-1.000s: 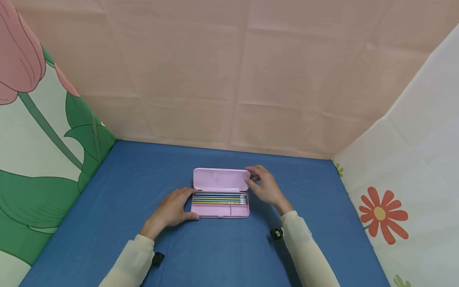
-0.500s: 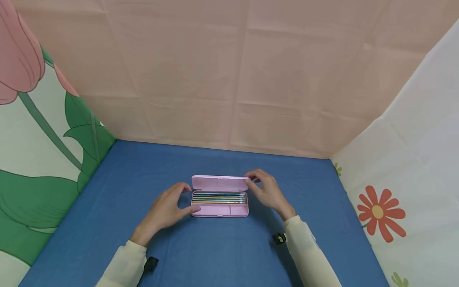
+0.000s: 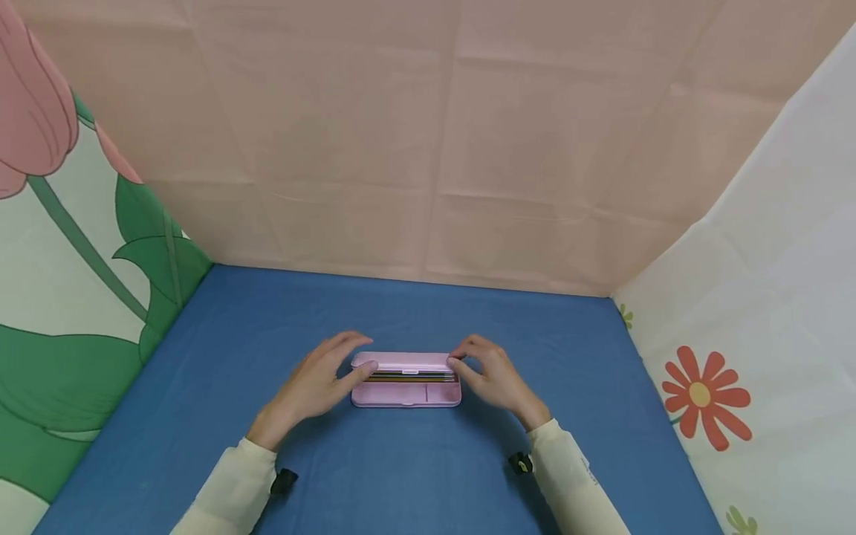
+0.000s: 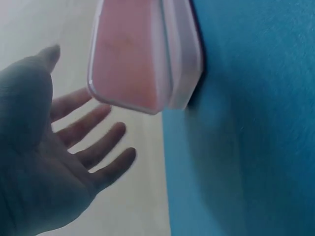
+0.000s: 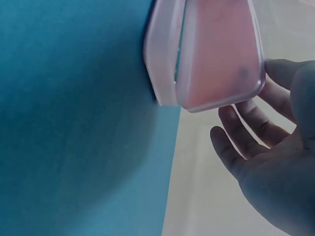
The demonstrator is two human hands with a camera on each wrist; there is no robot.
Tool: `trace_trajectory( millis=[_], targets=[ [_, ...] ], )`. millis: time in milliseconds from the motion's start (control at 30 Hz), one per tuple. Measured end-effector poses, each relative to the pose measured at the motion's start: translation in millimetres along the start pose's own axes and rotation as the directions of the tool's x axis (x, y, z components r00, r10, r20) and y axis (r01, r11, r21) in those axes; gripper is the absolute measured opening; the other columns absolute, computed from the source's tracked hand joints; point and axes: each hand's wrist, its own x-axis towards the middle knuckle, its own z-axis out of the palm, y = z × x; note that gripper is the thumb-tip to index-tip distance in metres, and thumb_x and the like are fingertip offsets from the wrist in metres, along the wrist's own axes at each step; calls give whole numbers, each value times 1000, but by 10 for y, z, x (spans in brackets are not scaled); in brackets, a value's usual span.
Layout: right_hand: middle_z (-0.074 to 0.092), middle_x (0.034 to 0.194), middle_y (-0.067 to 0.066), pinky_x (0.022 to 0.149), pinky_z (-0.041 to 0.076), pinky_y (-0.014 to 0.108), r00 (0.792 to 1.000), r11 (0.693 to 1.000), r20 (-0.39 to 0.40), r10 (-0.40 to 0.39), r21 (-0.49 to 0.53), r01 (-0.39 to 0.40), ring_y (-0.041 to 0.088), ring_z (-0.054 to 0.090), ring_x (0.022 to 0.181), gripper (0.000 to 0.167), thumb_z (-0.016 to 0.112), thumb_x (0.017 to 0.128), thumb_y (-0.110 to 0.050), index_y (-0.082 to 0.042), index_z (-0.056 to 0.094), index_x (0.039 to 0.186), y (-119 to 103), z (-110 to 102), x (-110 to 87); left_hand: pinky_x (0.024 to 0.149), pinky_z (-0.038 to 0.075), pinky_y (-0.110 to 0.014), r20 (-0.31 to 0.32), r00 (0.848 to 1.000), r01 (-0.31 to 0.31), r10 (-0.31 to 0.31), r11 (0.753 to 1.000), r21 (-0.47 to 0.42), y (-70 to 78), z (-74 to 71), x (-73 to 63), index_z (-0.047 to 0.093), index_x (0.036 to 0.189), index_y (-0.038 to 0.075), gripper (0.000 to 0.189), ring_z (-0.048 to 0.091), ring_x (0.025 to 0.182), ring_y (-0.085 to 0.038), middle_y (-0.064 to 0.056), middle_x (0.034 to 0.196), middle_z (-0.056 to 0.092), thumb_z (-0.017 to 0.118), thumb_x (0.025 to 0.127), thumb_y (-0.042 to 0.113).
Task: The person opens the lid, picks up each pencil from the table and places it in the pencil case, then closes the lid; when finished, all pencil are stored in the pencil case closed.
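A pink pencil case [image 3: 391, 396] lies on the blue cloth in the head view, with its hinged lid [image 3: 401, 360] tilted partway over the tray. Several pencils [image 3: 411, 377] lie in the rear compartment, half hidden under the lid. My right hand [image 3: 493, 379] pinches the lid's right end between thumb and fingers; the right wrist view has the thumb on the lid's edge. At the other end, my left hand [image 3: 313, 384] is spread, its thumb close to the lid's left corner. In the left wrist view its fingers are extended beside the lid [image 4: 125, 54], holding nothing.
The blue cloth [image 3: 401, 475] covers the table. A beige sheet [image 3: 428, 148] hangs behind it. Printed panels with a tulip [image 3: 33, 96] on the left and a red flower [image 3: 702, 394] on the right border the sides.
The lid has swung forward and down from upright, with my right hand moving along. My left hand has let go of the case's left end and lifted, fingers spreading by the lid.
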Motion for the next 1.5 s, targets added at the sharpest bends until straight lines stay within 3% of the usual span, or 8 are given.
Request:
trace_trajectory(
  millis=[133,267,400,533,767,967,1500],
  targets=[
    [76,123,1,104,62,55,998,1000,55,-18,-21,19,22,72,117,13,74,111,-22,-16,83,116,15,63,-38,120,49,-75,54,998,-32,30,999,31,-16,115,11,68,155,14,52,60,150,-47,-16,162,64,64,115,47],
    [73,144,10,116,57,62,994,998,113,-12,-55,18,33,68,137,27,74,111,-25,-10,81,132,23,125,-83,123,45,-78,108,993,-50,42,996,70,-25,208,11,66,158,12,55,57,153,-49,-19,165,62,65,114,46],
    [64,161,14,126,48,67,988,996,154,28,-88,-14,40,58,153,41,74,110,-30,-11,74,147,33,184,-125,126,42,-78,168,986,-37,19,993,110,-29,290,10,62,162,15,60,53,157,-49,-19,170,57,66,113,49],
    [56,170,14,130,43,69,980,991,186,69,-124,-47,42,51,160,51,73,111,-34,-14,66,157,40,235,-152,127,42,-76,182,983,-21,-1,992,121,-25,348,13,61,163,14,65,52,157,-48,-18,170,57,69,111,52],
    [54,170,17,130,42,71,976,985,197,93,-160,-62,45,52,158,58,73,110,-39,-17,60,163,13,304,-142,126,45,-72,165,986,-22,0,991,129,-20,405,38,61,162,10,69,56,153,-44,-16,166,59,77,107,48],
    [56,164,15,127,47,67,977,977,195,84,-207,-43,40,57,151,62,75,109,-41,-18,58,165,7,341,-134,124,48,-71,166,986,-9,-11,993,120,-8,435,51,59,163,8,73,58,151,-45,-17,165,58,81,104,46],
    [60,158,17,120,54,62,977,975,201,67,-222,-21,38,64,138,62,79,106,-39,-15,64,160,-27,327,-70,123,50,-68,189,981,31,-52,993,113,4,441,100,59,163,10,74,61,147,-42,-16,163,60,84,102,44]
  ],
)
